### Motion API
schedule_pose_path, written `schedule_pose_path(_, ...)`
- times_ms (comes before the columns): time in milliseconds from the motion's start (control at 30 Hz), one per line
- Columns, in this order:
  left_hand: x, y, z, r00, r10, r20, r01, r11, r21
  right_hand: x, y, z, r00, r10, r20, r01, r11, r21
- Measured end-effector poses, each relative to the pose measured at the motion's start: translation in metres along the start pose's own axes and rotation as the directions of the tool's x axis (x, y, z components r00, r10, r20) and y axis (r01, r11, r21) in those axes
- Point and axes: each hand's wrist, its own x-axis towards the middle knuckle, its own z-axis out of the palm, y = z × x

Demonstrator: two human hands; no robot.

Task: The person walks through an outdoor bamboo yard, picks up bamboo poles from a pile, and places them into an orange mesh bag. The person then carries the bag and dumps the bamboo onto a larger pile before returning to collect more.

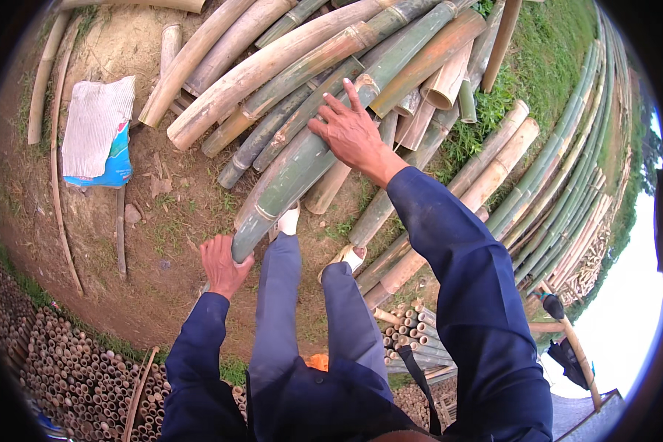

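A thick green bamboo pole slants from just before my legs up to the far right, onto a heap of poles. My left hand is closed round its near end, the thumb and fingers over the rim. Farther along the same pole lies my right hand, palm down on the upper side with its fingers apart and the index finger stretched out. The underside of the right palm is hidden. Pale tan bamboo poles lie beside the green one, their cut ends toward me. My feet in light shoes stand under the pole's near part.
A blue bag with a pale ribbed sheet on it lies at the left on bare earth. Long green poles run along the grass at the right. Stacked short bamboo pieces fill the lower left; a bundle lies by my right leg.
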Motion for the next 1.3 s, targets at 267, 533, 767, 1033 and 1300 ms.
schedule_pose_path(267,-0.087,0.037,-0.111,0.997,-0.066,0.039,0.056,0.976,0.21,-0.11,-0.078,-0.078,0.948,-0.043,-0.317,0.081,0.991,0.11)
schedule_pose_path(533,-0.059,0.171,-0.123,0.897,0.34,0.283,-0.401,0.895,0.196,-0.401,-0.156,-0.056,0.673,0.736,0.077,-0.676,0.569,0.469)
schedule_pose_path(767,-0.056,0.377,0.018,0.303,0.737,0.604,-0.919,0.394,-0.019,-0.616,-0.324,0.006,0.088,0.945,0.316,-0.863,-0.086,0.498)
schedule_pose_path(1033,-0.032,0.516,0.146,0.148,0.937,0.316,-0.989,0.142,0.04,-0.588,-0.305,0.092,-0.384,0.861,0.333,-0.562,-0.504,0.655)
schedule_pose_path(1300,-0.042,0.345,0.113,0.541,0.55,0.636,-0.718,0.696,0.008,-0.493,-0.068,0.167,-0.357,0.71,0.607,-0.465,-0.699,0.544)
